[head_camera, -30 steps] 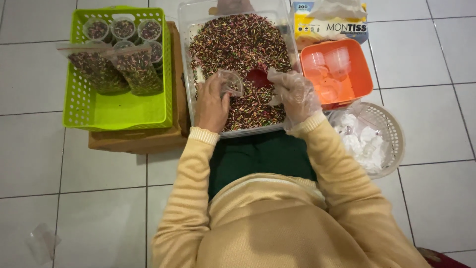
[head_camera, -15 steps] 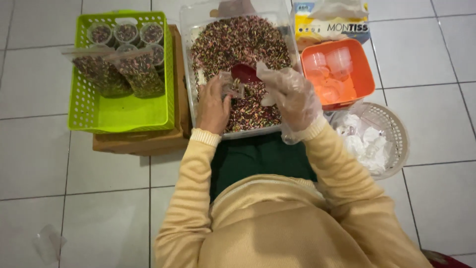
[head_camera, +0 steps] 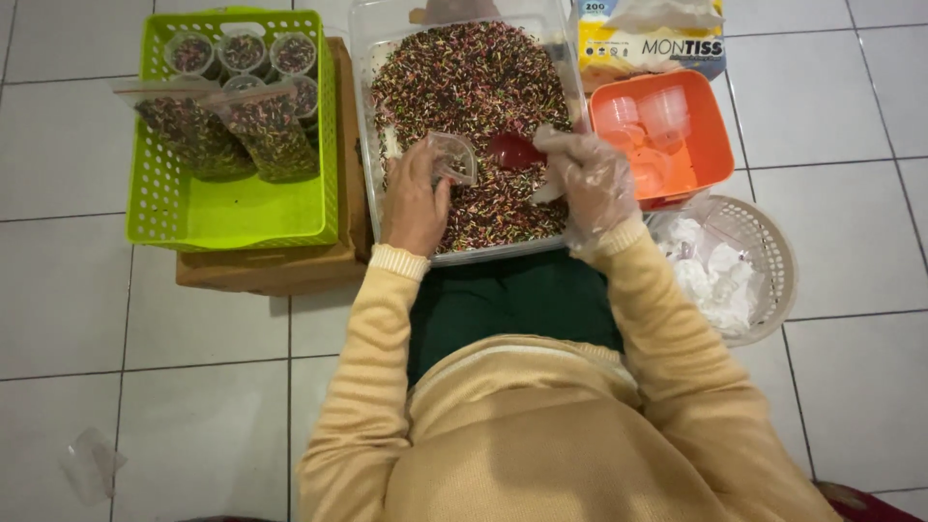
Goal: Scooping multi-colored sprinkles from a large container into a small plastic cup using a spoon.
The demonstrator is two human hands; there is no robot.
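A: Start with the big one. The tub on the floor in front of you is clear plastic, heaped with small multicoloured sprinkles. What do you make of it?

B: I'd judge it heavy when that full, and the walls look thin enough to flex. You'd take it by the rim on both sides, not by one corner.

A: And the sprinkles themselves?

B: Loose and light. They'll likely roll and scatter, so you keep everything over the tub.

A: To your left?

B: A green basket on a cardboard box, with filled bags and filled cups inside. To your right, an orange box of empty cups, and beside it a white basket of crumpled tissue.

A: Now your hands.

B: Your left hand, bare, is closed on a small clear cup, held tilted above the sprinkles. Your right hand, in a thin plastic glove, is closed on the handle of a red scoop, whose bowl sits just beside the cup's mouth.

A: How will the cup handle?

B: Very light, thin, probably easy to crush. You pinch it by the side wall near the base, gently, leaving the mouth free.
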